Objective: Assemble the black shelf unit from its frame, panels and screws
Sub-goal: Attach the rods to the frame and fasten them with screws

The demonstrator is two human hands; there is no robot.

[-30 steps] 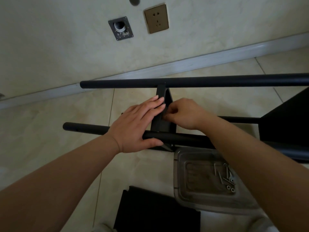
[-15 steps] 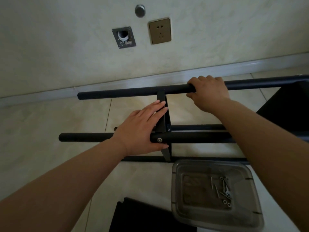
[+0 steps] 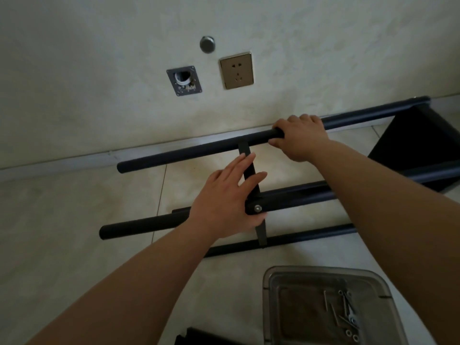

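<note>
Black tubular metal shelf frame lies on its side on the pale tiled floor, close along the white skirting board at the foot of the wall; open tile to the left of the tube ends, little room on the wall side. Long axis of the tubes runs left to right, rising slightly toward the right; free ends point left. A flat black cross bracket joins upper and middle tubes, silver screw head at the middle joint. Right hand grips the upper tube, fingers curled round it. Left hand rests across the bracket and middle tube, fingers straight and slightly spread, thumb under the tube beside the screw. Black panel already mounted at right edge. Clear plastic tray with loose silver screws sits on the floor near the lower tube. Brass-coloured wall socket above.
</note>
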